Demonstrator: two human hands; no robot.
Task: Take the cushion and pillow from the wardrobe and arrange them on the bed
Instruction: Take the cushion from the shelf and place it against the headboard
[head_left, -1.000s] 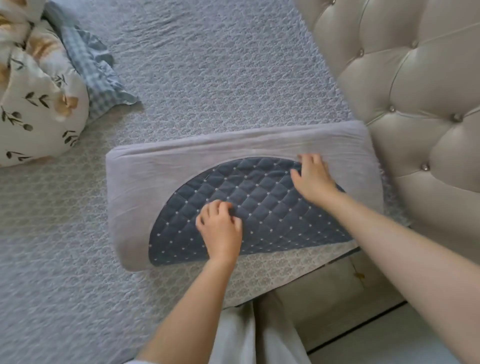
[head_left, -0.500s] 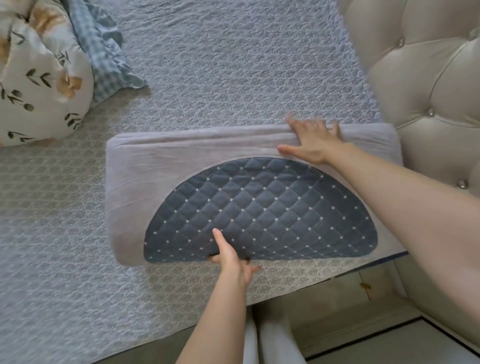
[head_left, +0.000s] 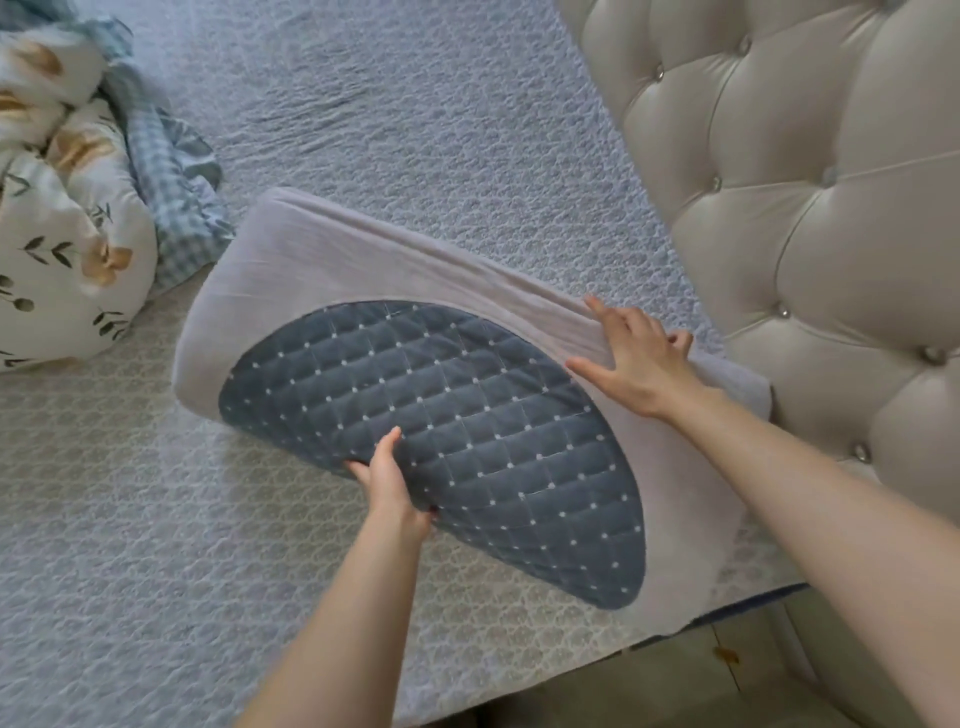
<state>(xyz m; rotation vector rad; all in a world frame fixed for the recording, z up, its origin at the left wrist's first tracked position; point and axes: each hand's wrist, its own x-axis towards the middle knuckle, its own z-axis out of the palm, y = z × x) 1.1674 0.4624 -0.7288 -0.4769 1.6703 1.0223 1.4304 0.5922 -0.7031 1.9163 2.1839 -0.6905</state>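
A grey pillow (head_left: 322, 270) with a dark blue quilted half-round panel (head_left: 457, 431) lies on the bed (head_left: 130, 545), angled with its right end by the headboard. My left hand (head_left: 389, 483) grips the pillow's near edge at the blue panel, thumb on top, fingers under. My right hand (head_left: 631, 358) rests flat, fingers spread, on the pillow's far right part near the headboard.
A cream tufted headboard (head_left: 805, 208) rises at the right. A floral duvet (head_left: 62, 260) with a blue checked frill (head_left: 171, 197) is bunched at the upper left. The bed's edge and floor (head_left: 649, 691) lie at the bottom right.
The pillow has turned, its right end swinging nearer to me. My left hand moved from on top of the blue panel to gripping the near edge; my right hand shifted to the far right part.
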